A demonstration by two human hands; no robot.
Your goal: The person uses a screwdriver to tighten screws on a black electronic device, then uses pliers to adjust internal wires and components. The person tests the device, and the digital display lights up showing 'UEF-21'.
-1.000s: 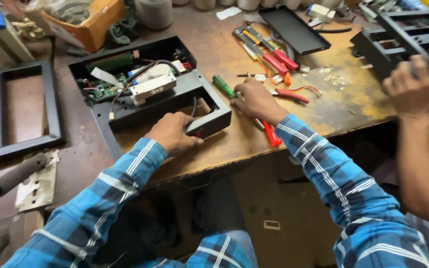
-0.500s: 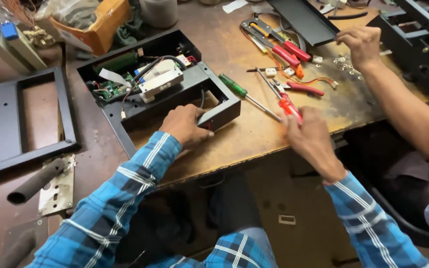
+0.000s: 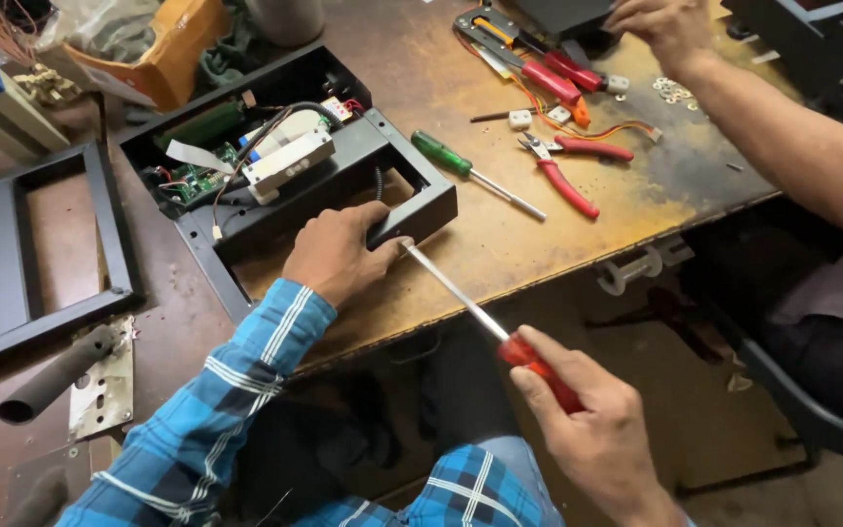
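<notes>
The left hand (image 3: pixel 339 256) is lying palm-down, fingers curled, toward eleven o'clock; the right hand (image 3: pixel 592 434), at five o'clock, is closing its grip in a fist.

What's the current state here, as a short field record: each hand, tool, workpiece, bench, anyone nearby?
left hand: grips front edge of black metal enclosure
right hand: holds red-handled screwdriver, tip at the enclosure's near side by the left hand
enclosure: open, circuit board and wires inside
bench: green screwdriver, red pliers
nearby: another person's hand at far edge
</notes>
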